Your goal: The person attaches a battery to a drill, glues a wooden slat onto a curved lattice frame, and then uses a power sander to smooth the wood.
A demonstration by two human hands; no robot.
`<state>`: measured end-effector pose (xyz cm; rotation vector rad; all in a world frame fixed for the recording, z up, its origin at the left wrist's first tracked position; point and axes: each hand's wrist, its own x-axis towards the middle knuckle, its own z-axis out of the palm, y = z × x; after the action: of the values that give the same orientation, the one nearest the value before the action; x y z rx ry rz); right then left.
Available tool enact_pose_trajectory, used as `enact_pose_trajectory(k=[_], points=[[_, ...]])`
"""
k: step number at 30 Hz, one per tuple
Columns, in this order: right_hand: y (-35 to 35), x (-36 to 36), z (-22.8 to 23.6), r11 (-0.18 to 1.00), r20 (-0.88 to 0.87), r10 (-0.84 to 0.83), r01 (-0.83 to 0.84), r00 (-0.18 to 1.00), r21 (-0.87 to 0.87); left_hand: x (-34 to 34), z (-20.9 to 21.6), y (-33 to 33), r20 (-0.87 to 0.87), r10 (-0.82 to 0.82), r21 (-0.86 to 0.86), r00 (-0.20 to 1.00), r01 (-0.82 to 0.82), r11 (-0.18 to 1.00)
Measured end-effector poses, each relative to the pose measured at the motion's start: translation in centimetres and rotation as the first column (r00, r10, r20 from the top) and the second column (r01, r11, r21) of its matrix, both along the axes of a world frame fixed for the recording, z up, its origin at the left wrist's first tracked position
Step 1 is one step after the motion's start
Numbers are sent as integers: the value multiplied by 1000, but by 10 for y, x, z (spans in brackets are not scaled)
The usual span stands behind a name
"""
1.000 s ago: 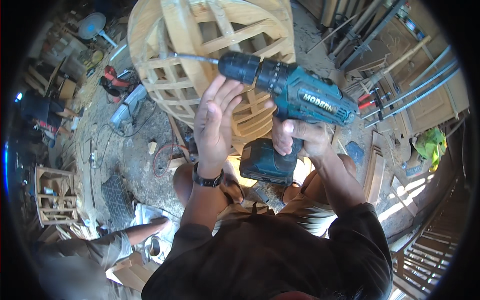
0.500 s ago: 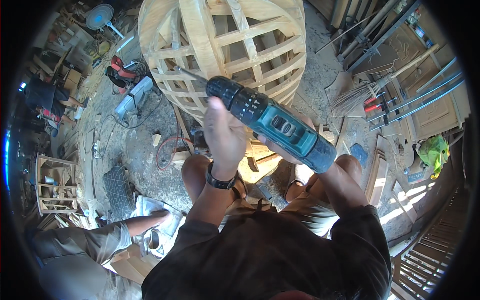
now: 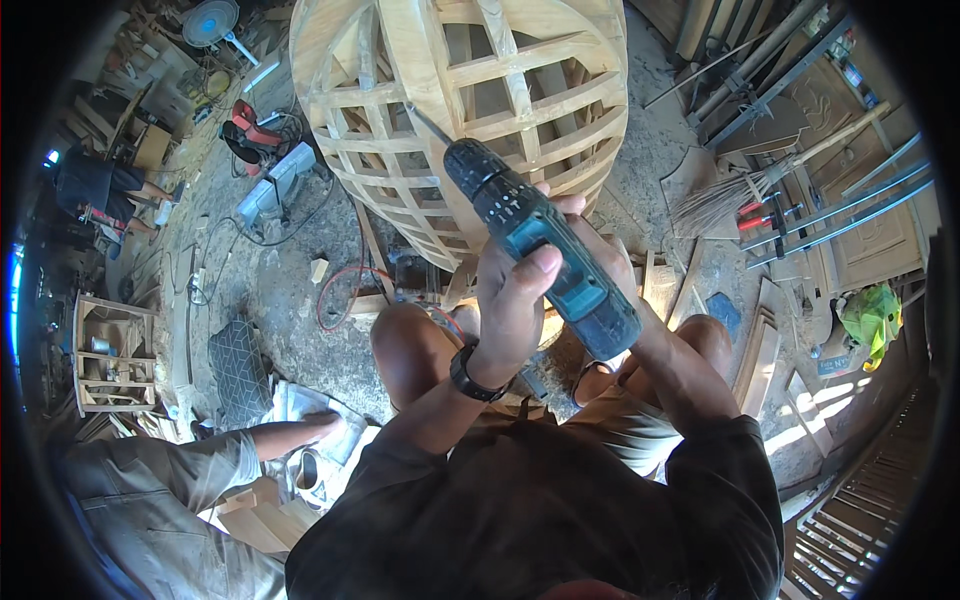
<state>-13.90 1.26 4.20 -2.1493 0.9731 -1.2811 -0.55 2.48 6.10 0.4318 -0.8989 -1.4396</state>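
Observation:
A teal and black cordless drill (image 3: pixel 522 222) is held in front of me above my knees, its long thin bit slanting up and to the left. My right hand (image 3: pixel 606 262) is wrapped round it from the right side, with the handle mostly hidden under the body. From the left, my left hand (image 3: pixel 508 308) grips the body too, its thumb lying across the top near the selector. Just beyond the bit stands a rounded wooden lattice frame (image 3: pixel 422 60) of crossed slats; the bit overlaps it in view, and I cannot tell whether they touch.
A red and black power tool (image 3: pixel 248 138) with cables lies at the left. Another person's leg (image 3: pixel 290 437) reaches in at lower left; someone else is at far left. A broom (image 3: pixel 735 190), clamps and wooden panels fill the right. A small wooden frame (image 3: pixel 118 355) stands left.
My left hand has moved from beside the chuck back onto the drill's body, thumb now on top. The drill has tilted, its bit pointing more steeply away from me.

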Motion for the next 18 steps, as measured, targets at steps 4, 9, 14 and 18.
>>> enact_pose_trajectory(k=[4,9,14,18], points=[[-6,-3,-1,980,-34,-62,54,998,-193,0,0,3,12,-101,-61,995,101,993],[-2,-7,8,988,89,-151,148,985,40,0,-8,-11,35,-81,-277,996,87,957],[-14,-26,39,951,625,114,-266,772,155,27,8,-20,355,357,-308,864,-253,917],[-28,-25,48,963,747,3,-202,665,176,41,-1,-25,385,419,-260,822,-340,904]])
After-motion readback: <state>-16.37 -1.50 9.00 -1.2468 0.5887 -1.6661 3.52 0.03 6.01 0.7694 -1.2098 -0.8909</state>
